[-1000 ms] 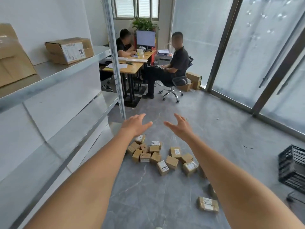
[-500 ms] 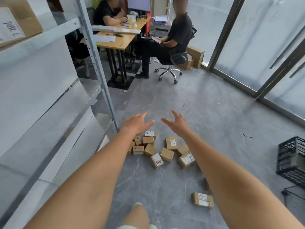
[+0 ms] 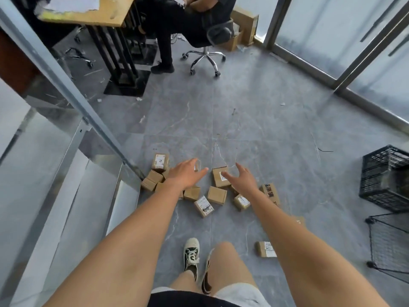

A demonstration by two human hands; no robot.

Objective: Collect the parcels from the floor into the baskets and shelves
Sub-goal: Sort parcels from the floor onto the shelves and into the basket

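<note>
Several small brown cardboard parcels lie in a loose heap on the grey floor, among them one with a white label (image 3: pixel 220 177) between my hands and another labelled one (image 3: pixel 204 206) nearer me. A single parcel (image 3: pixel 265 249) lies apart near my right forearm. My left hand (image 3: pixel 187 174) reaches out over the heap's left part with fingers straight, holding nothing. My right hand (image 3: pixel 242 178) is stretched out over the heap's right part, fingers spread and empty. A black plastic basket (image 3: pixel 386 178) stands at the right. The metal shelf (image 3: pixel 73 196) runs along the left.
A black wire rack (image 3: pixel 391 240) stands below the basket at the right. Ahead, a person sits on a wheeled office chair (image 3: pixel 205 56) beside a wooden desk (image 3: pixel 93 12). Glass doors (image 3: pixel 332 36) line the far right. My feet stand just short of the parcels.
The view has tilted down and come closer to the parcels. Both hands have dropped lower toward the heap, still empty. My legs and shoes have come into view.
</note>
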